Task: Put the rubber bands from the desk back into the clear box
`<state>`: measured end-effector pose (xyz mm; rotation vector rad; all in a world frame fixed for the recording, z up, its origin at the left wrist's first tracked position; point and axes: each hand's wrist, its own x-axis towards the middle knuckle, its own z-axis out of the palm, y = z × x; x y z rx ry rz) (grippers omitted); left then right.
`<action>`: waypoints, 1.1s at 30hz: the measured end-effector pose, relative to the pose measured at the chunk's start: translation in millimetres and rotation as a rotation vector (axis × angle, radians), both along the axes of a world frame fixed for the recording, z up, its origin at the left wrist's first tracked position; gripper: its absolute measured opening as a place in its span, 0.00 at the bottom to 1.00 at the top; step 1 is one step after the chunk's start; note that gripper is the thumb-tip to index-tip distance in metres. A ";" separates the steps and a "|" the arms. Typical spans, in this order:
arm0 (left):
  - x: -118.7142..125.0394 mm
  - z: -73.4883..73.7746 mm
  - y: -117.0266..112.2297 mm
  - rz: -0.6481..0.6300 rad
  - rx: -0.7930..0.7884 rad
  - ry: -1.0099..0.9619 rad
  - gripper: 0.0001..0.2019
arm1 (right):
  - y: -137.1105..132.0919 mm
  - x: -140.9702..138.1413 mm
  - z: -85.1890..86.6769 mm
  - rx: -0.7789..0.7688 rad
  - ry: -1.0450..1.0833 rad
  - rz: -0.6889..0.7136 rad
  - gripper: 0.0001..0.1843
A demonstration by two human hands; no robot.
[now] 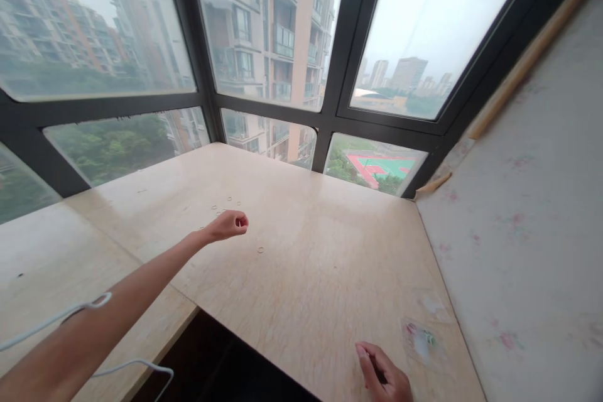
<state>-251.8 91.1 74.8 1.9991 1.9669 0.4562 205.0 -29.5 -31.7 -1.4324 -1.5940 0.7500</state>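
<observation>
My left hand reaches out over the pale marble-look ledge, its fingers curled closed. A small whitish bit shows inside the curl, too small to name. Just beyond it lie several thin pale rings, like small rubber bands. One more ring lies on the ledge to the right of that hand. My right hand rests low near the ledge's front edge, thumb and forefinger pressed together; what they hold, if anything, is hidden. Beside it lies a clear plastic bag with small coloured items inside.
Dark-framed windows border the ledge at the back. A flowered wall stands on the right. A white cable loops around my left forearm. Below the front edge is a dark gap.
</observation>
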 end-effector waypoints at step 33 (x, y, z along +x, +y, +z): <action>394.6 -23.3 -9.2 -0.969 0.176 0.014 0.08 | 1.2 1.7 22.9 0.015 -0.065 0.126 0.13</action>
